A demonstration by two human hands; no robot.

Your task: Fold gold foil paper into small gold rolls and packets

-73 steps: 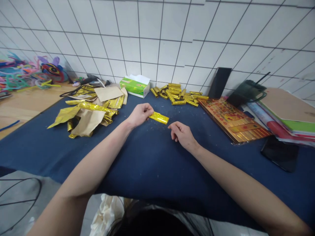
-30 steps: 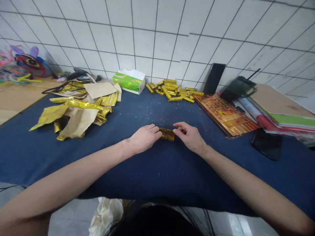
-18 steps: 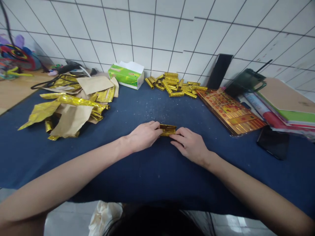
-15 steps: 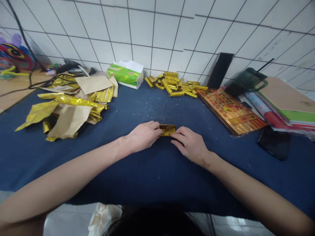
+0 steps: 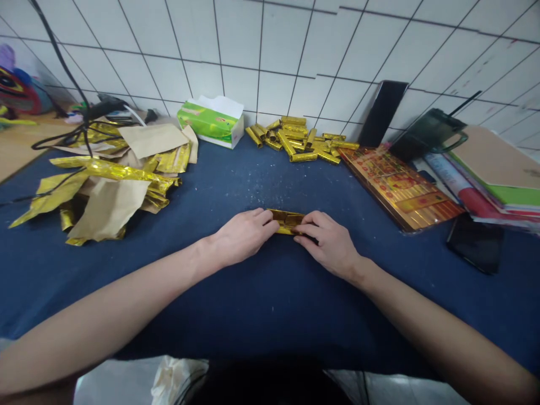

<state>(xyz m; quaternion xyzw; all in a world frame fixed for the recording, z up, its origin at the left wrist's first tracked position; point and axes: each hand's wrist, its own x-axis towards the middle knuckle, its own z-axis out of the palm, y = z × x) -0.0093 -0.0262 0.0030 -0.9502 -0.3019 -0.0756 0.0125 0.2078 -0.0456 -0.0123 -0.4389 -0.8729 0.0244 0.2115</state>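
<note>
A small piece of folded gold foil paper [image 5: 287,220] lies on the dark blue tablecloth between my two hands. My left hand [image 5: 247,233] has its fingers closed on the left end of the paper. At the right end, my right hand [image 5: 327,241] pinches the paper between thumb and fingers. Raised walls show along the strip, and its ends are hidden under my fingertips. Behind it, by the wall, is a heap of folded gold paper tubes [image 5: 297,140].
Left lie crumpled gold and brown paper sheets [image 5: 113,205] with a black cable [image 5: 63,50]. A green tissue box [image 5: 211,121] stands at the back. On the right are a flat gold-and-red pack [image 5: 405,191], an upright phone [image 5: 383,112], a dark mug [image 5: 430,135], papers and another dark phone [image 5: 476,242].
More of the foil paper's left part shows, and its walls look more spread. My hands stay at its two ends, with slight finger shifts. The camera view has shifted a little.
</note>
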